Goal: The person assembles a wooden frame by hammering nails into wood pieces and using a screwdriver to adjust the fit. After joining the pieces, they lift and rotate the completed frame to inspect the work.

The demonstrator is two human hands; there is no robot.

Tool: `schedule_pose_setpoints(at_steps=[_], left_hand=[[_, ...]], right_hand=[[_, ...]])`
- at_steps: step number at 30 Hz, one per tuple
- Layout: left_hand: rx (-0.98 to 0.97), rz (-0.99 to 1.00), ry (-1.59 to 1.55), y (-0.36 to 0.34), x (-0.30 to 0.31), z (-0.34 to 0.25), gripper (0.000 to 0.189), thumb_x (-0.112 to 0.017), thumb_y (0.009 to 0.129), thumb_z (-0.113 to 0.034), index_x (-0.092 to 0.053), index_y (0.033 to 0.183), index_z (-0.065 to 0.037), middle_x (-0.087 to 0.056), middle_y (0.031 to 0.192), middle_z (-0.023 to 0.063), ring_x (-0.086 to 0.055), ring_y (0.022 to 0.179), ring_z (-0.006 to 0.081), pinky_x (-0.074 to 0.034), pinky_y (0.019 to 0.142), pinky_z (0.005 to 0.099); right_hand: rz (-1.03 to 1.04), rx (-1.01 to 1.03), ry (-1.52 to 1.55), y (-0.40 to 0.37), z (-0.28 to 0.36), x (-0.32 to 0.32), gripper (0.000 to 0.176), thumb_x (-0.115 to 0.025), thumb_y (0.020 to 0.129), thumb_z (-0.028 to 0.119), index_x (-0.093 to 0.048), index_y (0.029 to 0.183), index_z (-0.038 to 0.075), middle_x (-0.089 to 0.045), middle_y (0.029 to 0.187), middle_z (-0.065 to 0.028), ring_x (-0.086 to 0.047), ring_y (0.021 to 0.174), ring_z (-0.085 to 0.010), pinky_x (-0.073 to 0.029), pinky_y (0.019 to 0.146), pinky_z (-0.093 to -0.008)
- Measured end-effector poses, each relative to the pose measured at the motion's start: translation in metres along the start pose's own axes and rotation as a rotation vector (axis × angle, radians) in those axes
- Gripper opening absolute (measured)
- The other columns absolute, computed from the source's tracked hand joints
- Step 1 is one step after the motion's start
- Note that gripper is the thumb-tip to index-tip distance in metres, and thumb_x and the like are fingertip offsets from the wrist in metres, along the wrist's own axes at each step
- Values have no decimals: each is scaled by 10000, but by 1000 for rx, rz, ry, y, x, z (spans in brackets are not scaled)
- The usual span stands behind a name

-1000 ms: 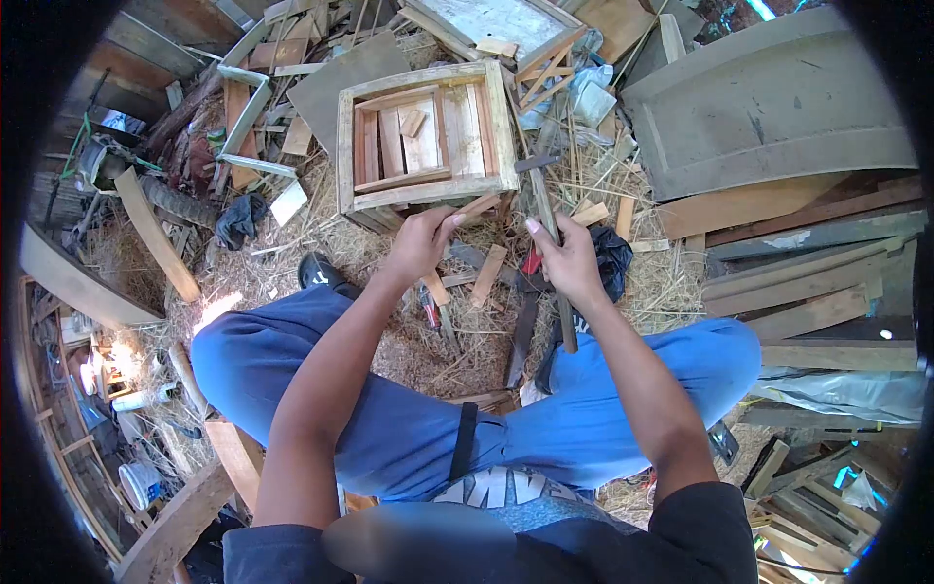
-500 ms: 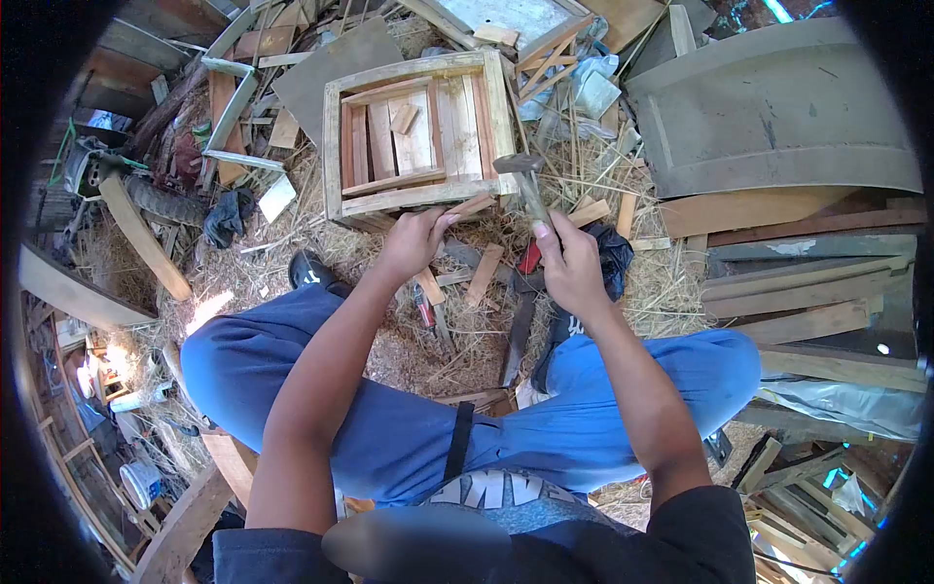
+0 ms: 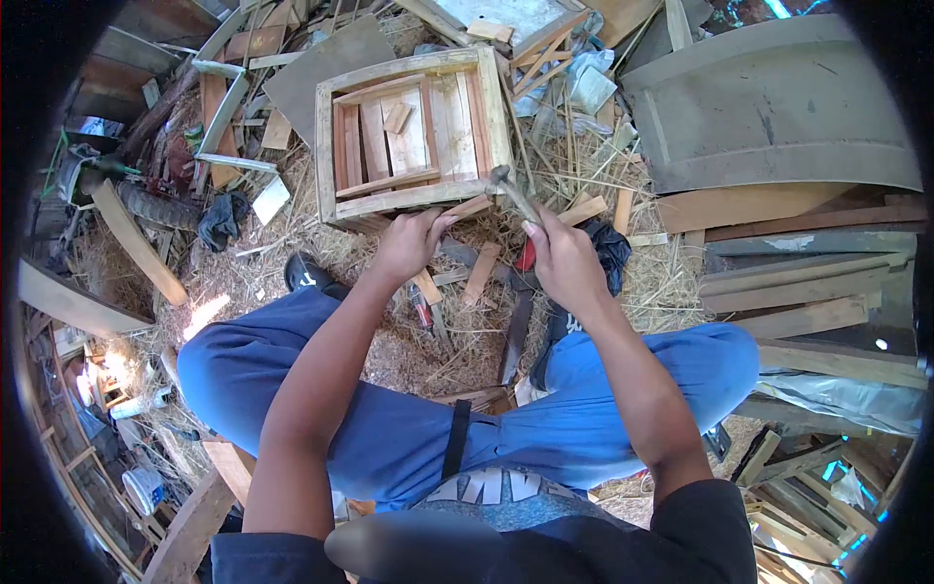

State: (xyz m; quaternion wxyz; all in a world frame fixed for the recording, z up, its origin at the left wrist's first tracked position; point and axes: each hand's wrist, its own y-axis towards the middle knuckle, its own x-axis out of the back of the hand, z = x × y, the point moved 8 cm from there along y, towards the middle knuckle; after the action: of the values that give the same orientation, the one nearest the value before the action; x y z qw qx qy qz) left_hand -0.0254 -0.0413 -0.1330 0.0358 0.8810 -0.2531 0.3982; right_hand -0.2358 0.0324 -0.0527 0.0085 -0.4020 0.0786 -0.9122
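My right hand (image 3: 562, 255) grips the handle of a hammer (image 3: 522, 202), its head close by the near right corner of a wooden frame box (image 3: 409, 200). A small wooden block (image 3: 470, 206) is pinched in my left hand (image 3: 409, 243), lying along the near edge of the box. The hammer head overlaps the box's corner, just beyond the block's right end. Inside the box sit a smaller inner frame (image 3: 389, 182) and a loose wood piece (image 3: 397, 118).
Straw and wood offcuts (image 3: 483, 273) cover the ground between my legs, with a red-handled tool (image 3: 422, 310) among them. A large curved grey panel (image 3: 769, 107) and stacked boards (image 3: 798, 292) lie to the right. Curved wood pieces (image 3: 136, 243) stand at left.
The hammer head has swung down and to the left, nearer the box corner and the block. My left hand keeps its hold on the block. The whole view has shifted slightly.
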Motion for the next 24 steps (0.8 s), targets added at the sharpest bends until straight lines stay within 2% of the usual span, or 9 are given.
schedule_pose_setpoints(at_steps=[2, 5, 8, 11, 18, 20, 21, 23, 24], left_hand=[[-3, -6, 26, 0, 1, -1, 372, -556, 1052, -339, -650, 939, 3, -650, 809, 276, -629, 810, 506, -489, 692, 575], [16, -20, 74, -4, 5, -4, 378, -562, 1047, -355, -647, 926, -8, -652, 793, 271, -636, 801, 496, -490, 686, 582], [-8, -46, 109, -5, 3, -5, 379, -565, 1043, -365, -641, 911, -18, -654, 778, 265, -642, 791, 488, -494, 682, 585], [-38, -69, 153, -4, 8, -8, 377, -566, 1041, -366, -632, 899, -24, -655, 768, 260, -645, 778, 485, -499, 678, 583], [9, -31, 169, -4, 9, -10, 381, -560, 1040, -380, -626, 892, -35, -658, 773, 255, -650, 794, 483, -509, 687, 583], [3, -41, 180, -5, 11, -11, 381, -559, 1039, -382, -629, 894, -36, -661, 776, 253, -651, 792, 482, -510, 687, 583], [-4, -49, 191, -6, 11, -11, 382, -559, 1039, -384, -631, 896, -37, -663, 778, 251, -652, 791, 482, -511, 688, 583], [-5, -42, 187, -7, 11, -11, 380, -559, 1038, -383, -631, 896, -38, -666, 781, 247, -653, 789, 481, -513, 688, 583], [-14, -34, 185, -6, 10, -12, 378, -560, 1038, -383, -632, 896, -39, -668, 784, 244, -654, 786, 481, -515, 689, 582]], right_hand=[[-201, 141, 98, -1, 12, 15, 364, -559, 1037, 154, -573, 1363, -10, -698, 978, -296, -679, 925, -489, -546, 781, -491], [-164, 181, 122, -8, 21, 14, 376, -562, 1037, 156, -572, 1378, -3, -692, 1081, -304, -680, 995, -476, -555, 831, -463], [48, -28, -157, -1, 7, 3, 391, -576, 1031, 224, -586, 1360, 12, -707, 995, -290, -700, 873, -464, -560, 730, -521], [-218, 224, 36, -5, 20, 18, 408, -578, 1031, 253, -589, 1369, 25, -708, 984, -293, -701, 856, -465, -560, 718, -529], [-64, 62, -182, -3, 4, 4, 413, -577, 1029, 268, -593, 1376, 44, -712, 973, -283, -699, 853, -466, -557, 715, -530], [-268, 338, 101, -10, 26, 20, 426, -583, 1024, 276, -590, 1384, 49, -715, 961, -278, -701, 858, -459, -561, 719, -525], [-262, 341, 103, -9, 26, 19, 426, -583, 1024, 276, -590, 1384, 49, -715, 961, -278, -701, 858, -459, -561, 719, -525], [-15, 59, -156, -2, 1, 1, 425, -588, 1020, 283, -599, 1380, 57, -714, 953, -280, -703, 861, -451, -566, 728, -519], [-21, 57, -159, -2, 3, 4, 425, -588, 1020, 283, -599, 1380, 57, -714, 953, -280, -703, 861, -451, -566, 728, -519]])
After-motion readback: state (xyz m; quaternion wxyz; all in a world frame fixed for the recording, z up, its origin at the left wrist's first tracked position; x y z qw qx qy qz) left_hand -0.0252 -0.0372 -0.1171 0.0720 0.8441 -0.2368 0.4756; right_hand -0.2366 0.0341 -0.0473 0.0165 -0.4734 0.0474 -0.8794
